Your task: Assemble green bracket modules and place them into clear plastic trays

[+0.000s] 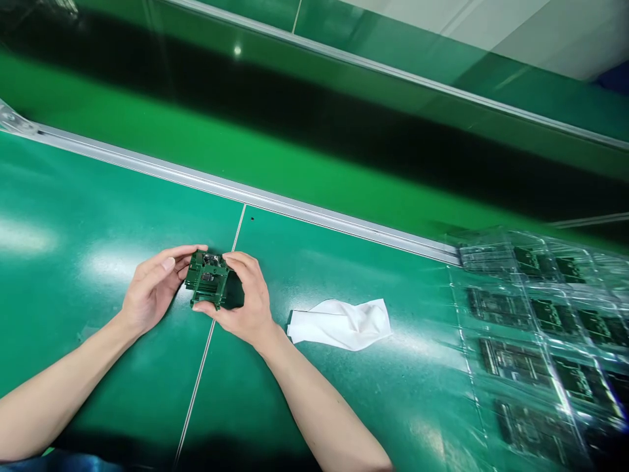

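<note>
A small stack of green circuit boards (208, 278) is above the table, between my two hands. My right hand (248, 295) grips it from the right, with the thumb at the near edge and the index finger at the far corner. On the other side, my left hand (154, 285) is cupped with its fingers reaching to the left and far edges of the stack. Its thumb is lifted off the boards; the tips of the lower fingers are partly hidden. Small dark and silvery parts show on the top board.
A folded white cloth (339, 324) lies right of my right hand. Clear plastic trays (464, 328) with several circuit boards in their compartments stand at the far right. A metal rail (295, 213) runs along the green table's (122, 419) back, and a tiny dark bit (252, 219) lies near it.
</note>
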Available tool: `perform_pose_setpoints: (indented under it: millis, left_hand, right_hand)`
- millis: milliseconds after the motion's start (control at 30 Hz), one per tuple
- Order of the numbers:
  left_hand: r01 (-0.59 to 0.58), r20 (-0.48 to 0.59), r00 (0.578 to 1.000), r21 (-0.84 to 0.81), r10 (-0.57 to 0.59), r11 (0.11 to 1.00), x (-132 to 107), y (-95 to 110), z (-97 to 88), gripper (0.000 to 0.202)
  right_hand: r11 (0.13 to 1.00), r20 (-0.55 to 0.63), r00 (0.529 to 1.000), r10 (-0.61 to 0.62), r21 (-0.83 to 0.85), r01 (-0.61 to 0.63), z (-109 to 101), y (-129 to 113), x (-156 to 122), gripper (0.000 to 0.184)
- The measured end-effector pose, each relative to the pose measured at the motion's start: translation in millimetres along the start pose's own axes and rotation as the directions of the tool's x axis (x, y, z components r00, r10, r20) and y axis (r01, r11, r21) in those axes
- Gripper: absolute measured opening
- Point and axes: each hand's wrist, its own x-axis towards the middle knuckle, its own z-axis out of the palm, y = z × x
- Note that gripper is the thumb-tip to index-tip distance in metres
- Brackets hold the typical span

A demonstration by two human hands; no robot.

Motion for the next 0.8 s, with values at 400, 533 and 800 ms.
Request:
perform_pose_setpoints:
  millis: [400, 533, 800]
  left_hand:
    - [0.121, -0.032, 0.992, 0.053, -0.119, 0.991, -0.7, 0.7, 2.5, 0.033]
    - [0.186, -0.003, 0.983, 0.062, -0.186, 0.981, -0.5, -0.4, 0.9, 0.039]
    - [0.187, 0.055, 0.979, 0.109, -0.194, 0.976, -1.0, -0.8, -1.4, 0.043]
  right_hand:
    - [0.996, -0.058, 0.996, -0.068, -0.061, 0.064, 0.7, -1.1, 1.8, 0.071]
    - [0.989, -0.053, 0.995, -0.082, -0.13, 0.074, 1.5, -0.7, 0.7, 0.071]
    - [0.988, -0.027, 0.998, -0.049, -0.145, 0.045, 0.9, -0.3, -0.1, 0.075]
